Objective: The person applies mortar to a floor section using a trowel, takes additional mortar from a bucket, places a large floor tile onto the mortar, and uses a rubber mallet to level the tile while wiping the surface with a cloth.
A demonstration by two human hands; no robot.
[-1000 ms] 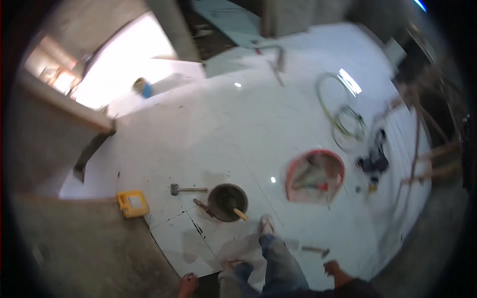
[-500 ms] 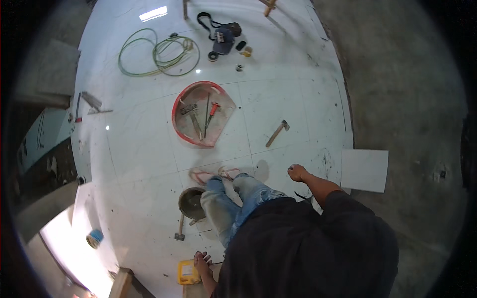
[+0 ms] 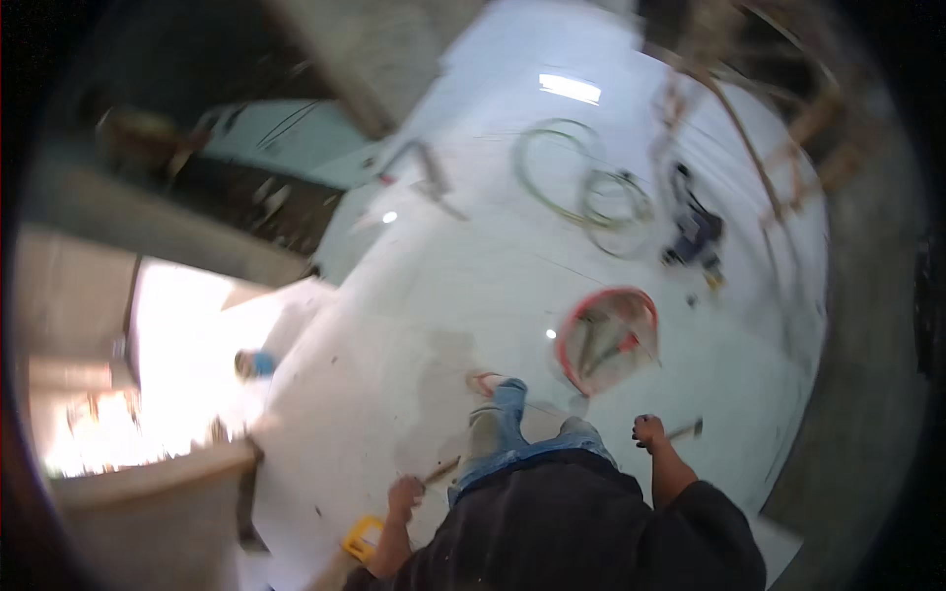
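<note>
My left hand [image 3: 405,495], smeared by motion, hangs low at my left side. A wooden tool handle [image 3: 441,471] shows beside it, apparently the hammer on the floor; its head is hidden, and I cannot tell whether the hand touches it. Close by that wrist sits a yellow box-shaped thing [image 3: 363,538]. My right hand [image 3: 648,431] is held out in front on the right, its fingers curled in, with nothing seen in them. Past it a hatchet [image 3: 685,429] lies on the tiles, partly covered by the hand in this view.
Ahead lies a red-rimmed tub [image 3: 564,357] with tools in it. Beyond are a coiled green hose [image 3: 616,212], a dark cap and bag [image 3: 696,233], and wooden trestle legs [image 3: 744,128]. A blue container [image 3: 254,363] stands left, near a ledge [image 3: 158,473].
My view has swung left, shifting the floor things rightward in the picture. My legs have stepped, one sandalled foot forward. The bucket is out of sight now, and both hands hang lower beside me.
</note>
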